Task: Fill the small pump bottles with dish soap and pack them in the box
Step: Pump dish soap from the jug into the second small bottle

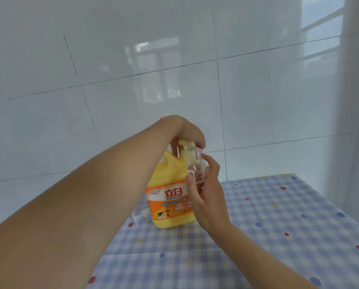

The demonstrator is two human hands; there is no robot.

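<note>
Head view: dish soap jug [170, 197] stood near the far-left corner of the table [278, 226]. Left hand [188, 131] curled over its pump head [183, 142]. Small clear bottle [195, 167] held tilted at the spout by right hand [207, 197], fingers clasped round it. Little soap discernible inside. Filling judged barely begun; capping and packing left. Box not sighted.

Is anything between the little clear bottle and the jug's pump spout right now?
Nothing visible. The left hand grips the pump on the yellow jug from above; the right hand holds the clear bottle with its top right at the spout. The bottle's mouth is hard to make out.
</note>
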